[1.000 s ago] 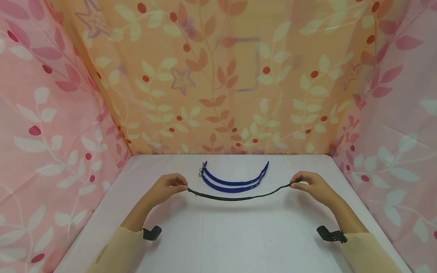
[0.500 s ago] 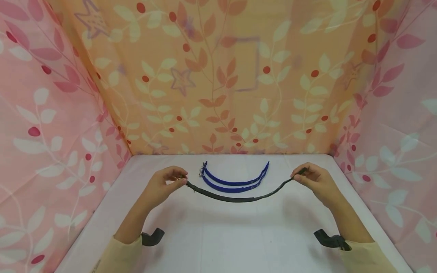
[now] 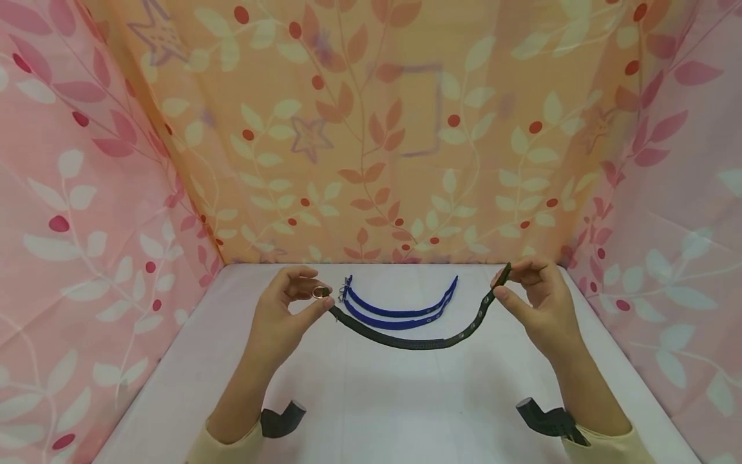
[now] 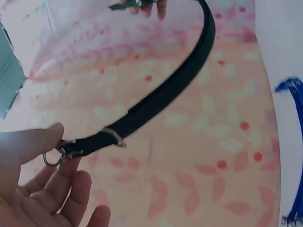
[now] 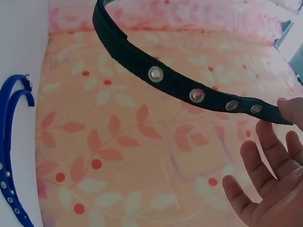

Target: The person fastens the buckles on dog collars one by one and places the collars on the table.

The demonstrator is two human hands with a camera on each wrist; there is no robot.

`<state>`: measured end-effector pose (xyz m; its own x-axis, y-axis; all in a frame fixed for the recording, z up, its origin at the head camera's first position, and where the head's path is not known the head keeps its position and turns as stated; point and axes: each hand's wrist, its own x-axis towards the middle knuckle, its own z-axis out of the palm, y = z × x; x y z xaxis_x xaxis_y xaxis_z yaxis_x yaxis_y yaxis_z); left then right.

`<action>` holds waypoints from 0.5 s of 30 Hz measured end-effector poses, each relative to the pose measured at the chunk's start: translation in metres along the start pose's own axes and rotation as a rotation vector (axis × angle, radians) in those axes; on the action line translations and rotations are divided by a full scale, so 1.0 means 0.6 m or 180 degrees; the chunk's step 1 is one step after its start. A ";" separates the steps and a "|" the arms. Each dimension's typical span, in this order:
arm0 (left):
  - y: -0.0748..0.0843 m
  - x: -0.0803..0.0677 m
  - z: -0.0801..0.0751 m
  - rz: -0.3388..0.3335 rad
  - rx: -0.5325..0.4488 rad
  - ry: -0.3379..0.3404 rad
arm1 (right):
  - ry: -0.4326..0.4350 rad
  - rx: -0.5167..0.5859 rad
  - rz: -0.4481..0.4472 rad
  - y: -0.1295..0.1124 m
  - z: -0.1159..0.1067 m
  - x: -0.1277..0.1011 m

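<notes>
Head view: the left hand [image 3: 284, 316] pinches the ring end of a black strap [image 3: 406, 340] and the right hand [image 3: 536, 303] pinches its holed end; it sags above the white table [image 3: 371, 399], near two blue straps [image 3: 397, 306]. Left wrist view: thumb and fingers [image 4: 71, 177] pinch the buckle end. Right wrist view: the thumb meets the tip; other fingers [image 5: 251, 194] are spread.

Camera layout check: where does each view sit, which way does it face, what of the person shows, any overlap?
Head: worn on the head, looks forward and down at the white table; shows both forearms, the left hand and right hand pinching the ends of the black collar.
Left wrist: at the left wrist, looks out along the collar toward the patterned cloth wall; shows left thumb and fingers.
Right wrist: at the right wrist, faces the wall; shows right fingers.
Shared: all three see the black collar and the blue collars.
</notes>
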<state>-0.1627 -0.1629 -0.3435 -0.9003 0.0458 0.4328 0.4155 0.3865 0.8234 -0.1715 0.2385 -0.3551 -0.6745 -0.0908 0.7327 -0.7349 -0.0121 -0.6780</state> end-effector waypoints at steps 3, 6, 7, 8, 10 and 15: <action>0.020 -0.008 0.014 -0.0108 -0.0314 0.0089 | 0.0029 0.0091 -0.0274 -0.014 0.021 0.004; 0.036 -0.019 0.028 -0.0163 -0.0604 0.0146 | 0.0012 0.0154 -0.0425 -0.025 0.041 0.007; 0.040 -0.022 0.033 -0.0151 -0.0705 0.0157 | 0.0003 0.0161 -0.0461 -0.028 0.047 0.008; 0.044 -0.025 0.037 -0.0129 -0.0791 0.0164 | -0.0016 0.0154 -0.0489 -0.031 0.053 0.008; 0.049 -0.033 0.044 -0.0082 -0.0906 0.0155 | -0.0067 0.0144 -0.0544 -0.037 0.064 0.007; 0.052 -0.049 0.059 0.0142 -0.0947 0.0060 | -0.0308 0.0033 -0.0743 -0.053 0.091 0.004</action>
<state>-0.1279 -0.1197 -0.3436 -0.8790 0.0385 0.4753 0.4767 0.0974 0.8737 -0.1460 0.1844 -0.3350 -0.4763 -0.1793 0.8608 -0.8689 -0.0540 -0.4920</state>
